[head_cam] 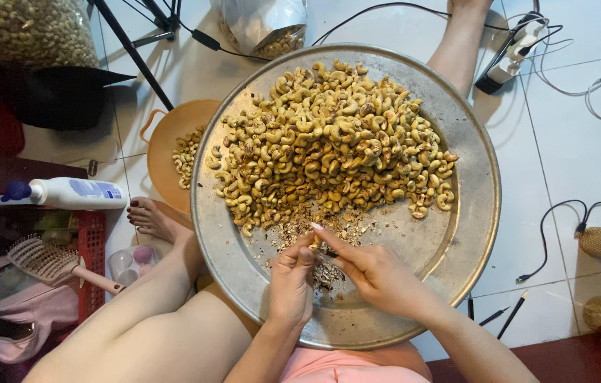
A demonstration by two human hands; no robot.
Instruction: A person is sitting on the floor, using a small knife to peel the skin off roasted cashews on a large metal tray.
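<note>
A small cashew nut (320, 248), mostly hidden, is pinched between both hands above the near, bare part of a round metal tray (456, 241). The left hand (292, 280) curls narrowly around it; the right hand (375, 273) grips it with index finger extended. A heap of cashews (332, 142) fills the tray's far half. Left lies a white bottle (66, 193) with blue cap; an orange basin (165, 145) is partly covered.

hands at a tray of cashews
left hand (291, 284) and right hand (375, 273) pinch a nut over the round metal tray (463, 234), below the cashew heap (332, 145).
</note>
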